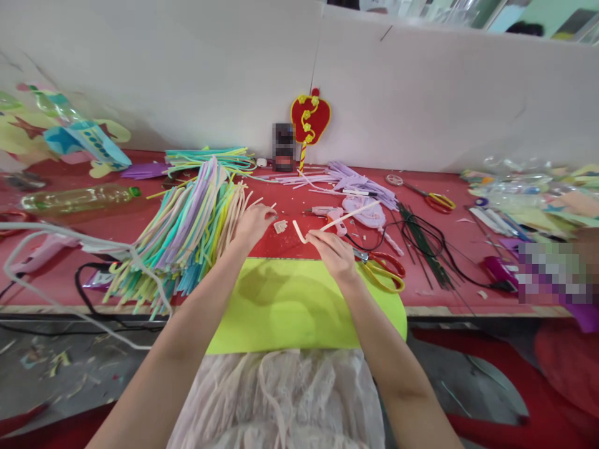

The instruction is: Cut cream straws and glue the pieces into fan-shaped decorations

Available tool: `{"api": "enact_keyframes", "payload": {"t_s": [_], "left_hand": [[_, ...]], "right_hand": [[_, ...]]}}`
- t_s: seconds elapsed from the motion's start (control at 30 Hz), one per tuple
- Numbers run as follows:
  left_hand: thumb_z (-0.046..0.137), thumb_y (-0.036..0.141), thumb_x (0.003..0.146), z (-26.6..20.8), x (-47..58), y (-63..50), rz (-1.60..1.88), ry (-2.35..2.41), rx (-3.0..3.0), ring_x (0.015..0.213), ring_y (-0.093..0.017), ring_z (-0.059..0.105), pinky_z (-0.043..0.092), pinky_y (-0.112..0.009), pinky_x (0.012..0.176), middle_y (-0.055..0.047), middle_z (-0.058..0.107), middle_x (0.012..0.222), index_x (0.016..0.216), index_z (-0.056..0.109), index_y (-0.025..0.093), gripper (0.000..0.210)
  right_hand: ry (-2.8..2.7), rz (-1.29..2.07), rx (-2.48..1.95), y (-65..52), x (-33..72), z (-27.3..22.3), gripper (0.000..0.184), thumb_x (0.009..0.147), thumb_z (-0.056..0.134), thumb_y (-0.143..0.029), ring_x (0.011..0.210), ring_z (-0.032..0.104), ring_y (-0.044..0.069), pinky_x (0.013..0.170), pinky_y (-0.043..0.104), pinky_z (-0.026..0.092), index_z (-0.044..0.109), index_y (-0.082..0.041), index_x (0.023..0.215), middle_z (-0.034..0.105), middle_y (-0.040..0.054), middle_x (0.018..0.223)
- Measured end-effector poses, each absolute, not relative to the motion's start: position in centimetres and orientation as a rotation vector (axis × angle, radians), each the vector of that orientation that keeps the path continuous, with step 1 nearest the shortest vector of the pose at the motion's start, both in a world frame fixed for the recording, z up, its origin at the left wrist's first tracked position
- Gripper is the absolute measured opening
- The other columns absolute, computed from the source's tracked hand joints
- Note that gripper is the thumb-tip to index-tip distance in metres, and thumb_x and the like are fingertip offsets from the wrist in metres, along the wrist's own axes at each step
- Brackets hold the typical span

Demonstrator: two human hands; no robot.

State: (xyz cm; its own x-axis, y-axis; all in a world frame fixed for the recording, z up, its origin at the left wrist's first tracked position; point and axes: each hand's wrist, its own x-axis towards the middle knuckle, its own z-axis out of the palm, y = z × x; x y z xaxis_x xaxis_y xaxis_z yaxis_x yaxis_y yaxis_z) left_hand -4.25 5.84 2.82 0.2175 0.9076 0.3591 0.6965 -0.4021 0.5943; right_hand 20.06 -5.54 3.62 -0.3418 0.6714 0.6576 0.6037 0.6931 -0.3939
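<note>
My right hand (334,252) pinches a bent cream stem (352,216), its ends jutting out either side; the colourful bundle (187,215) lies just left of my left hand (255,223), whose grip I cannot tell.

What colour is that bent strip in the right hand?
The bent strip is pale peach, seen in the head view.

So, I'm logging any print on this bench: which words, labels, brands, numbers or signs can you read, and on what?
No text can be read.
Dark upright object by the wall: pixelated, unreadable.
Patch at the right edge: pixelated too.
Blue wrap on the decorated bottle: dark marks, too blurred to tell.
Pale strip in the right hand: no lettering shows.
</note>
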Motion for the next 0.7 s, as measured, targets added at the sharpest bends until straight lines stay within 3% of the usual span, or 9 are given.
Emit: {"api": "enact_keyframes", "payload": {"t_s": [0.23,0.37,0.47,0.6,0.7], "left_hand": [[0.068,0.027,0.072,1.3,-2.4,7.0,0.741,1.596,2.272,0.077,-0.021,0.061,0.044,-0.031,0.077,-0.008,0.069,0.081,0.082,0.071,0.021,0.012],[0.068,0.023,0.069,1.2,-2.6,6.9,0.77,1.612,2.242,0.072,-0.02,0.061,0.043,-0.03,0.075,-0.005,0.069,0.075,0.092,0.07,0.023,0.023],[0.069,0.021,0.067,1.5,-2.5,6.2,0.774,1.612,2.148,0.069,-0.02,0.061,0.044,-0.03,0.073,-0.004,0.068,0.071,0.087,0.071,0.023,0.02],[0.062,0.025,0.075,1.8,-2.4,5.3,0.732,1.615,2.104,0.066,-0.019,0.06,0.044,-0.03,0.07,-0.006,0.067,0.069,0.079,0.07,0.021,0.011],[0.057,0.026,0.08,1.9,-3.2,5.0,0.803,1.507,2.277,0.08,-0.021,0.06,0.043,-0.033,0.08,-0.008,0.067,0.081,0.085,0.069,0.02,0.015]], "right_hand": [[-1.812,0.096,-1.051,-3.5,20.9,2.0,0.027,0.091,0.045,-0.026,0.101,0.061,0.019,0.096,0.034,0.049,0.068,-0.026,0.106,0.066,0.0053,0.108],[-1.662,0.166,-1.097,-2.4,20.8,1.6,0.022,0.089,0.049,-0.031,0.094,0.063,0.019,0.094,0.036,0.049,0.07,-0.026,0.095,0.067,0.0057,0.099],[-1.653,0.19,-1.095,-2.1,20.6,1.4,0.021,0.088,0.05,-0.032,0.093,0.063,0.018,0.093,0.036,0.049,0.07,-0.026,0.093,0.067,0.0056,0.096],[-1.714,0.197,-1.097,-2.0,20.7,1.0,0.02,0.088,0.05,-0.031,0.094,0.063,0.018,0.092,0.034,0.049,0.069,-0.026,0.094,0.067,0.0048,0.098],[-1.775,0.211,-1.114,-1.9,20.7,0.8,0.021,0.088,0.051,-0.032,0.095,0.062,0.018,0.093,0.034,0.048,0.069,-0.026,0.097,0.067,0.0048,0.1]]}}
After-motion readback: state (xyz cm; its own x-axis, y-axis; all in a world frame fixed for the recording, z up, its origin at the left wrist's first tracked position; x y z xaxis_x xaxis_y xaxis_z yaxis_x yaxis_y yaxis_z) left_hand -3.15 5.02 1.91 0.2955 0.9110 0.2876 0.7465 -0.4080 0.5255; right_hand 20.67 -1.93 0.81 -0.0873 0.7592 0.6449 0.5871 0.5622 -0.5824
